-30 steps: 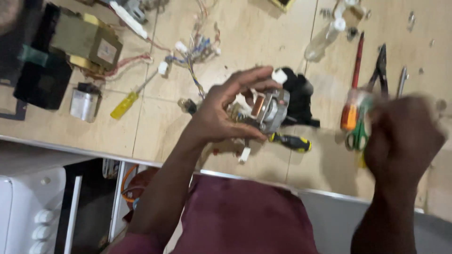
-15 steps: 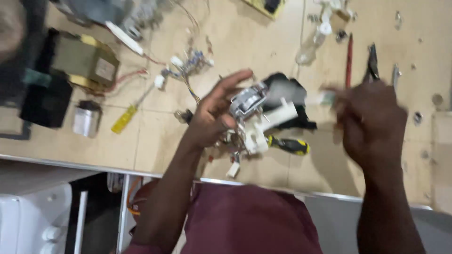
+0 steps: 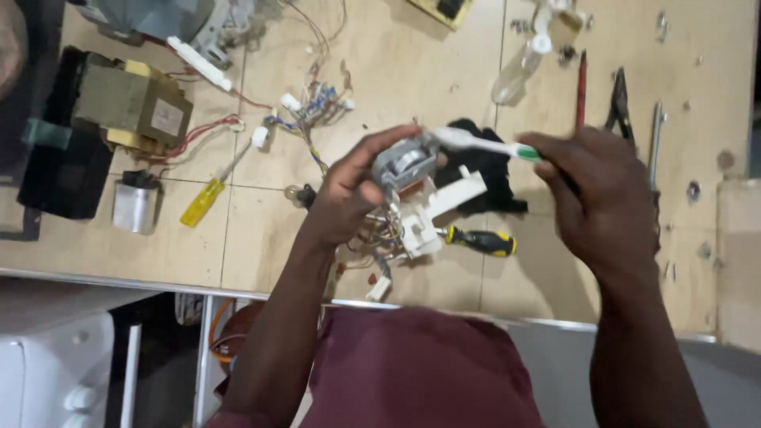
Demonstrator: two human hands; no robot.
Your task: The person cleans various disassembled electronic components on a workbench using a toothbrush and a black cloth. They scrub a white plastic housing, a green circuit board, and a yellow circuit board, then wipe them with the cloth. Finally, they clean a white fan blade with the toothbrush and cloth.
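A pale wooden bench [image 3: 412, 55] made of jointed boards fills most of the view, edged along its near side by a metal strip [image 3: 143, 279]. Below it at the left stands a white appliance [image 3: 55, 372] with round knobs, beside a dark gap.

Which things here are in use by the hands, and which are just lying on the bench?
In use:
left hand gripping small motor
right hand holding toothbrush to the motor

Lying about:
transformer
capacitor can
yellow screwdriver
black-and-yellow screwdriver
pliers
red-handled tool
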